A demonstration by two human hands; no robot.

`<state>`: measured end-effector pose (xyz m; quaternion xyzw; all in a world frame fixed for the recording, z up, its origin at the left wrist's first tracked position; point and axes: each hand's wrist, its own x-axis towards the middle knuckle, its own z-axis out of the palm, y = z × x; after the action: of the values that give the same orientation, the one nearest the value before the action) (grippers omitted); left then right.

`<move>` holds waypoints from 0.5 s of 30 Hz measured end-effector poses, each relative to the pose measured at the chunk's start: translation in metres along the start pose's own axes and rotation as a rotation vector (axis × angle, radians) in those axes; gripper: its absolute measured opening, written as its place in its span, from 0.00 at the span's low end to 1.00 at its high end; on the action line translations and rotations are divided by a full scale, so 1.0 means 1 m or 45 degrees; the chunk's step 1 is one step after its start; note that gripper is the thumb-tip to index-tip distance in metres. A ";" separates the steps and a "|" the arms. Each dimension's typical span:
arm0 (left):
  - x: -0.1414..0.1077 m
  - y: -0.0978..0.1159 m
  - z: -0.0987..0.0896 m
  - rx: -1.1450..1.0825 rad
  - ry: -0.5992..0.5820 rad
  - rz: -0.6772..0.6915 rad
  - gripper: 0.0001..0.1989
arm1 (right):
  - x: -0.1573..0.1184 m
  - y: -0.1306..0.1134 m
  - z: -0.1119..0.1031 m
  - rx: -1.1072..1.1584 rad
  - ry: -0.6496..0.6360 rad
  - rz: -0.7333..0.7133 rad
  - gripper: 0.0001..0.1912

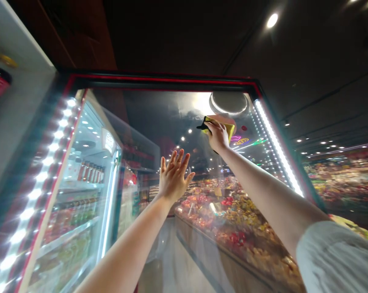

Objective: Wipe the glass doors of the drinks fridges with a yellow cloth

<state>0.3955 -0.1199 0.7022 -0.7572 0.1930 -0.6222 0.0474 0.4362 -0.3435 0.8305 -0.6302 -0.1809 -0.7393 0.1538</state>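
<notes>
In front of me is a large glass pane in a black frame with a red line, light strips running down both sides. My left hand is raised against the pane with its fingers spread, holding nothing. Higher and to the right, my right hand grips a yellow cleaning cloth with a black edge. The cloth lies against the upper right of the glass, below a round lamp that shows in it. Part of the cloth is hidden by my fingers.
Shelves with jars and bottles show at the left of the pane. Long displays of colourful goods appear in the glass; reflected or behind it, I cannot tell. At far left is a pale wall with a dark, red-labelled object.
</notes>
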 end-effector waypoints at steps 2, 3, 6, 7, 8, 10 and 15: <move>0.000 0.001 0.000 -0.019 -0.007 -0.004 0.33 | -0.003 -0.018 0.006 -0.019 -0.075 -0.091 0.24; 0.001 0.001 -0.001 -0.031 -0.011 -0.007 0.33 | -0.010 -0.023 0.006 -0.032 -0.121 -0.164 0.24; 0.001 0.003 -0.001 -0.062 -0.016 -0.021 0.34 | -0.034 -0.018 -0.007 -0.060 -0.193 -0.330 0.22; 0.001 0.003 -0.001 -0.067 -0.015 -0.022 0.34 | -0.038 -0.011 -0.012 -0.071 -0.179 -0.317 0.22; 0.001 0.003 -0.001 -0.069 -0.010 -0.020 0.34 | -0.038 -0.005 -0.015 -0.083 -0.151 -0.267 0.22; 0.000 0.003 0.000 -0.068 0.004 -0.009 0.34 | -0.030 0.001 -0.015 -0.101 -0.088 -0.109 0.22; 0.000 0.001 0.003 -0.059 0.034 -0.004 0.33 | -0.013 -0.024 0.004 -0.141 -0.069 -0.006 0.23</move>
<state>0.3979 -0.1218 0.7012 -0.7499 0.2068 -0.6278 0.0262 0.4312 -0.3202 0.8163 -0.6570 -0.1454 -0.7312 0.1120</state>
